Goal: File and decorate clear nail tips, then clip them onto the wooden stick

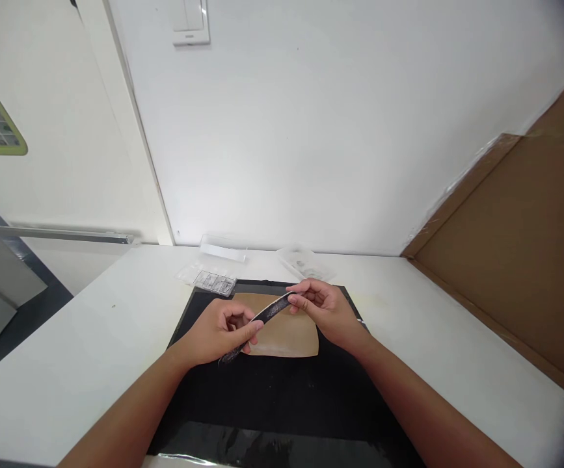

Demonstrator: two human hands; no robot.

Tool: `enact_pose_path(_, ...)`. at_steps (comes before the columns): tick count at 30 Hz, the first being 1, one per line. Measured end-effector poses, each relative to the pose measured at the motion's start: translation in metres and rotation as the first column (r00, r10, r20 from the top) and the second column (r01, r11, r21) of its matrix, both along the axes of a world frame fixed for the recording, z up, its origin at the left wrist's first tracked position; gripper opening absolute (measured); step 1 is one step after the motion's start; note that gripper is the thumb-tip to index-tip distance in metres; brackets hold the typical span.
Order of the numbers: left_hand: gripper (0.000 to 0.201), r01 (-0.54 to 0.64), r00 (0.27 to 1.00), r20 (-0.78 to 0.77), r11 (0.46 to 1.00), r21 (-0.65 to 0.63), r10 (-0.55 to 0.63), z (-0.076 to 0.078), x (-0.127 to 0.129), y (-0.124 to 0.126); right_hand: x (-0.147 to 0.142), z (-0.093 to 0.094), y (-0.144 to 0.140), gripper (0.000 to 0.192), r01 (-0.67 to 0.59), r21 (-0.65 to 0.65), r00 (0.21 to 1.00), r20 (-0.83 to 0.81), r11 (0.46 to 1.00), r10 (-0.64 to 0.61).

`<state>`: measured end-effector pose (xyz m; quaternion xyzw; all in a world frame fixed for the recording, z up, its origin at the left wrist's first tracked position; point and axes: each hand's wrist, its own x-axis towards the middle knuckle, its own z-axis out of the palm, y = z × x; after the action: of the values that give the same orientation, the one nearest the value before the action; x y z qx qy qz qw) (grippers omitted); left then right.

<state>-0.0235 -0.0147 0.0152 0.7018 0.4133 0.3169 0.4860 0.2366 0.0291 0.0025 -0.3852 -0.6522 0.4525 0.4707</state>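
A long, dark, slightly curved nail file is held at both ends above a tan sheet. My left hand pinches the file's lower end between thumb and fingers. At the upper end, the fingertips of my right hand grip the file. The tan sheet lies on a black mat on the white table. Whether my fingers hold anything besides the file cannot be seen.
A clear plastic compartment box, a clear lid and a clear bag lie behind the mat near the wall. A brown cardboard panel leans at the right. The table's left edge drops to a dark floor.
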Motion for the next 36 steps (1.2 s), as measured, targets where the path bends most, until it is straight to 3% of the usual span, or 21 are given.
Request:
enact_pose_path(11, 0.032, 0.013, 0.999, -0.037, 1.0, 0.015, -0.012, 0.001, 0.006, -0.004, -0.003, 0.005, -0.006, 0.031, -0.048, 0.014, 0.998, 0.042, 0.999, 0.048)
enact_pose_path(22, 0.039, 0.077, 0.991, -0.117, 0.991, 0.11, -0.064, 0.002, 0.011, -0.007, -0.009, 0.011, -0.015, 0.029, -0.114, 0.015, 0.988, 0.104, 0.993, 0.112)
enact_pose_path(33, 0.042, 0.084, 0.989, -0.129, 0.988, 0.133, -0.067, 0.007, 0.016, -0.011, -0.014, 0.011, -0.022, 0.028, -0.144, 0.058, 0.976, 0.171, 0.988, 0.132)
enact_pose_path(36, 0.042, 0.074, 0.993, -0.098, 0.993, 0.088, -0.065, 0.006, 0.016, -0.011, -0.015, 0.012, -0.022, 0.028, -0.133, 0.061, 0.979, 0.165, 0.989, 0.121)
